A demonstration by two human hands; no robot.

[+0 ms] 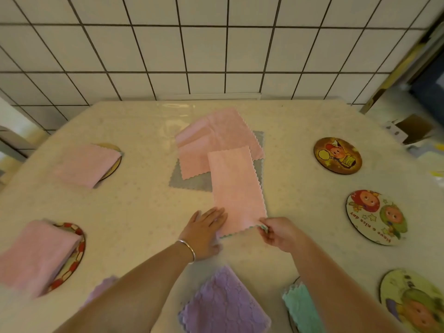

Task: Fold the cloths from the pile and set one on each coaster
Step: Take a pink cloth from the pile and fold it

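Note:
A pink cloth [236,188] folded into a long strip lies in the middle of the table, its far end over the pile. My left hand [204,233] rests flat with straight fingers on the strip's near left corner. My right hand [276,233] pinches the near right corner. The pile holds a rumpled pink cloth [216,138] on a grey cloth [189,182]. Folded pink cloths [87,164] [36,255] cover two coasters on the left. Three round picture coasters [337,155] [376,217] [413,301] on the right are bare.
A folded purple cloth [223,306] lies at the near edge, another purple one [103,288] partly behind my left forearm. A folded green cloth [301,308] sits on a coaster near my right arm. A tiled wall [216,49] backs the table [144,121].

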